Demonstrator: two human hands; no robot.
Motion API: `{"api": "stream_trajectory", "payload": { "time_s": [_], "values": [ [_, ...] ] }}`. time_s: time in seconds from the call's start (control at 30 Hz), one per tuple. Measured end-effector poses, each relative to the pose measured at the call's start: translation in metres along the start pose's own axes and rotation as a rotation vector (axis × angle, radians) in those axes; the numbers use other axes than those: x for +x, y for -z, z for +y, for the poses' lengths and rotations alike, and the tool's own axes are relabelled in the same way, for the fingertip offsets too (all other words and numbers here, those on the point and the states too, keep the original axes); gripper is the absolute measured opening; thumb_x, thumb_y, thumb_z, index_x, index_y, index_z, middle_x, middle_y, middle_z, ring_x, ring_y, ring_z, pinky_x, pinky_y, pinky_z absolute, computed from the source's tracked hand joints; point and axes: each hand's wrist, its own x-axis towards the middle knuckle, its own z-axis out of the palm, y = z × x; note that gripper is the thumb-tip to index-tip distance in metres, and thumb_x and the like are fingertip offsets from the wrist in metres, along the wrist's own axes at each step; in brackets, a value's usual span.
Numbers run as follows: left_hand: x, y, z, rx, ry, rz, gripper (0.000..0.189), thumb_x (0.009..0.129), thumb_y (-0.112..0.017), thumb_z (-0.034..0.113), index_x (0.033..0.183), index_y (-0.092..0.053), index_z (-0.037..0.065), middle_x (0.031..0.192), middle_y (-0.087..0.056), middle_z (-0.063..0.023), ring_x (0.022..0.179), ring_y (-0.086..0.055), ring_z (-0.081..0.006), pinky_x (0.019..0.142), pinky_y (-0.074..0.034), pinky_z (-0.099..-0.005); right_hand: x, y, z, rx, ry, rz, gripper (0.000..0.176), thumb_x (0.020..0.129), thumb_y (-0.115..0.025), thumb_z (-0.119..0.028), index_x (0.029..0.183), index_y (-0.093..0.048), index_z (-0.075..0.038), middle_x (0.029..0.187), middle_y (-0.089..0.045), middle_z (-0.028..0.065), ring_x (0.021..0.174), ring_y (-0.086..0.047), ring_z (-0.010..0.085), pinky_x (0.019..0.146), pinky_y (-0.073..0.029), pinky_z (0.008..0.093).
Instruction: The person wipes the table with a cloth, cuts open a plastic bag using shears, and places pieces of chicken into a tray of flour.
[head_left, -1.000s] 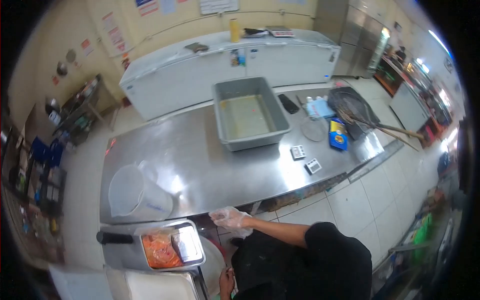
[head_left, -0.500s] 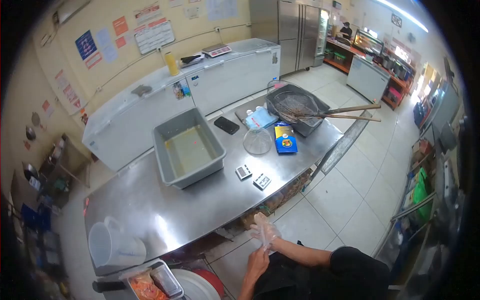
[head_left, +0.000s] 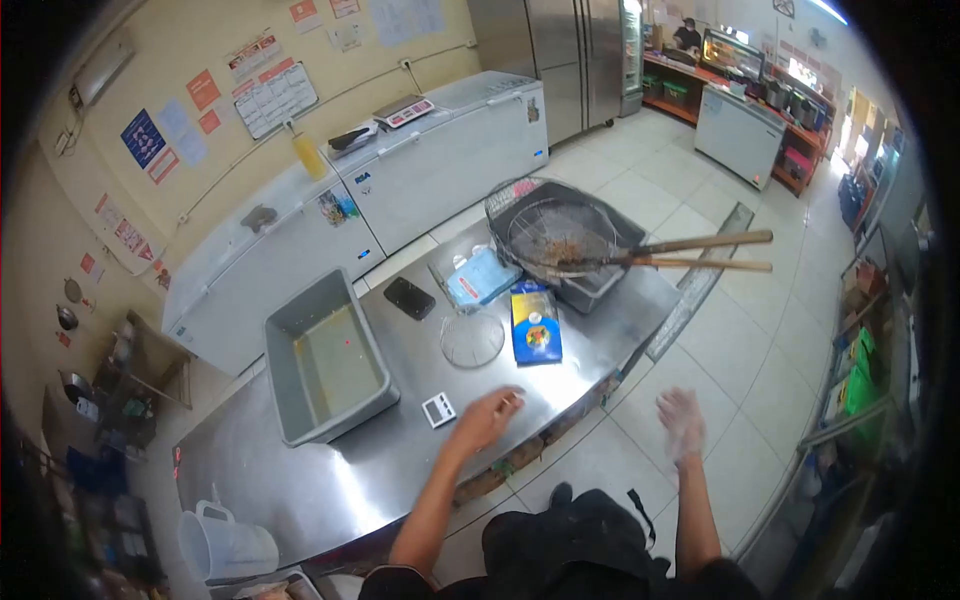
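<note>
My bare left hand [head_left: 485, 420] is over the near part of the steel table [head_left: 400, 465], its fingers curled together. What they hold, if anything, is hidden; a small pale spot shows at the fingertips. Left of it lies a white digital timer [head_left: 438, 409]; a second timer is not visible now. My right hand [head_left: 682, 422], in a clear plastic glove, is held over the floor to the right of the table, fingers apart and slightly blurred, holding nothing. Ahead lie a round wire strainer [head_left: 472, 341], a blue and yellow packet [head_left: 536, 325] and a black phone [head_left: 409, 298].
A grey tub [head_left: 285, 385] with some yellowish liquid stands on the left. Wire skimmers with wooden handles [head_left: 700, 243] rest over a grey bin [head_left: 590, 290], handles jutting past the table. A clear pitcher [head_left: 235, 548] is at the near left. White chest freezers [head_left: 440, 160] line the wall.
My hands have come apart: the left left the glove's cuff and moved forward over the table, the gloved right moved right. The view has shifted, and the second timer is no longer visible.
</note>
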Motion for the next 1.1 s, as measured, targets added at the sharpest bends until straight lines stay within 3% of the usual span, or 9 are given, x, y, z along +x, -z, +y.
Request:
{"api": "stream_trajectory", "payload": {
  "time_s": [0.07, 0.33, 0.47, 0.53, 0.57, 0.73, 0.83, 0.93, 1.1],
  "values": [
    [0.056, 0.029, -0.003, 0.015, -0.026, 0.139, 0.030, 0.094, -0.059, 0.025, 0.117, -0.059, 0.005, 0.094, -0.065, -0.0138, 0.085, -0.063, -0.0267, 0.079, -0.049, -0.0355, 0.011, 0.049, -0.012, -0.011, 0.007, 0.121, 0.067, 0.096, -0.045, -0.053, 0.139, -0.042, -0.002, 0.137, -0.050, 0.0177, 0.127, -0.048, 0.0298, 0.106, -0.034, 0.0401],
    [0.275, 0.085, -0.174, 0.262, 0.004, 0.257, 0.024, 0.091, -0.055, 0.013, 0.111, -0.059, 0.002, 0.110, -0.063, -0.0189, 0.101, -0.062, -0.0345, 0.088, -0.048, -0.0407, -0.028, 0.138, 0.061, 0.112, -0.062, 0.593, 0.066, 0.091, -0.058, -0.049, 0.137, -0.046, -0.003, 0.138, -0.051, 0.0136, 0.123, -0.050, 0.0304, 0.104, -0.037, 0.0394],
    [0.358, 0.107, -0.267, 0.316, 0.088, 0.293, 0.026, 0.087, -0.048, 0.006, 0.109, -0.062, 0.001, 0.113, -0.061, -0.0219, 0.106, -0.059, -0.0370, 0.091, -0.047, -0.0430, -0.049, 0.238, 0.132, 0.073, -0.192, 0.618, 0.036, 0.091, -0.059, -0.033, 0.112, -0.060, -0.003, 0.095, -0.067, 0.0087, 0.086, -0.067, 0.0237, 0.064, -0.053, 0.0340],
    [0.388, 0.105, -0.300, 0.227, 0.152, 0.310, 0.034, 0.086, -0.060, 0.021, 0.114, -0.060, 0.001, 0.116, -0.061, -0.0214, 0.108, -0.059, -0.0367, 0.093, -0.046, -0.0434, -0.072, 0.153, 0.084, -0.125, -0.210, 0.683, 0.051, 0.091, -0.061, -0.031, 0.128, -0.048, 0.002, 0.119, -0.057, 0.0178, 0.109, -0.058, 0.0301, 0.091, -0.046, 0.0380],
    [0.397, 0.096, -0.297, 0.213, 0.148, 0.289, 0.034, 0.086, -0.060, 0.021, 0.114, -0.060, 0.001, 0.116, -0.061, -0.0214, 0.108, -0.059, -0.0367, 0.093, -0.046, -0.0434, -0.083, 0.089, 0.049, -0.223, -0.225, 0.717, 0.060, 0.092, -0.061, -0.030, 0.136, -0.043, 0.005, 0.131, -0.053, 0.0223, 0.120, -0.054, 0.0332, 0.104, -0.042, 0.0400],
    [0.406, 0.089, -0.247, 0.549, 0.207, 0.082, 0.082, 0.067, -0.078, 0.057, 0.123, -0.054, 0.002, 0.122, -0.059, -0.0197, 0.115, -0.055, -0.0348, 0.097, -0.044, -0.0427, -0.107, 0.103, 0.085, -0.440, -0.134, 0.716, 0.039, 0.096, -0.052, -0.033, 0.104, -0.060, 0.004, 0.090, -0.065, 0.0148, 0.084, -0.060, 0.0257, 0.077, -0.048, 0.0399],
    [0.403, 0.086, -0.254, 0.371, 0.099, 0.157, 0.065, 0.071, -0.080, 0.039, 0.119, -0.055, 0.003, 0.116, -0.059, -0.0202, 0.113, -0.054, -0.0361, 0.094, -0.045, -0.0424, -0.126, 0.130, 0.095, -1.117, -0.166, 0.334, 0.036, 0.098, -0.045, -0.036, 0.086, -0.065, -0.008, 0.081, -0.063, 0.0040, 0.076, -0.057, 0.0187, 0.074, -0.048, 0.0354],
    [0.392, 0.086, -0.250, 0.223, -0.058, 0.299, 0.052, 0.072, -0.079, 0.026, 0.113, -0.058, 0.004, 0.111, -0.060, -0.0185, 0.109, -0.056, -0.0368, 0.090, -0.046, -0.0420, -0.124, 0.144, 0.125, -0.355, -0.282, 0.572, 0.033, 0.100, -0.045, -0.032, 0.087, -0.063, -0.008, 0.081, -0.063, 0.0037, 0.073, -0.057, 0.0181, 0.070, -0.048, 0.0345],
    [0.352, 0.102, -0.179, 0.354, -0.223, 0.220, 0.036, 0.079, -0.074, 0.023, 0.108, -0.063, 0.006, 0.102, -0.066, -0.0111, 0.085, -0.066, -0.0305, 0.077, -0.051, -0.0380, -0.103, 0.168, 0.131, -0.857, -0.256, 0.396, 0.029, 0.099, -0.048, -0.029, 0.088, -0.063, -0.008, 0.081, -0.062, 0.0037, 0.072, -0.057, 0.0177, 0.066, -0.049, 0.0353]
  ]
}}
